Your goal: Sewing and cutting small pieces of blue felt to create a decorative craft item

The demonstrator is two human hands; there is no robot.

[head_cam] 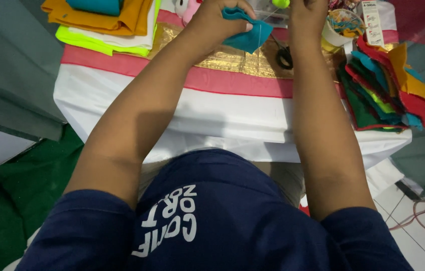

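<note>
Holding teal felt (pixel 249 31) in our left hand (pixel 216 20), closed grip; right hand's (pixel 307 14) grip unclear at one o'clock; sewing looks unfinished.

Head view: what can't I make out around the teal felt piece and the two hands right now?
- Right hand: fingertips cut off by the top edge; its grip cannot be told.
- Teal felt piece: partly covered by the left hand.
- Scissors: blades hidden behind the right forearm.
- Thread: too thin to follow.
- Round container: contents too small.
</note>
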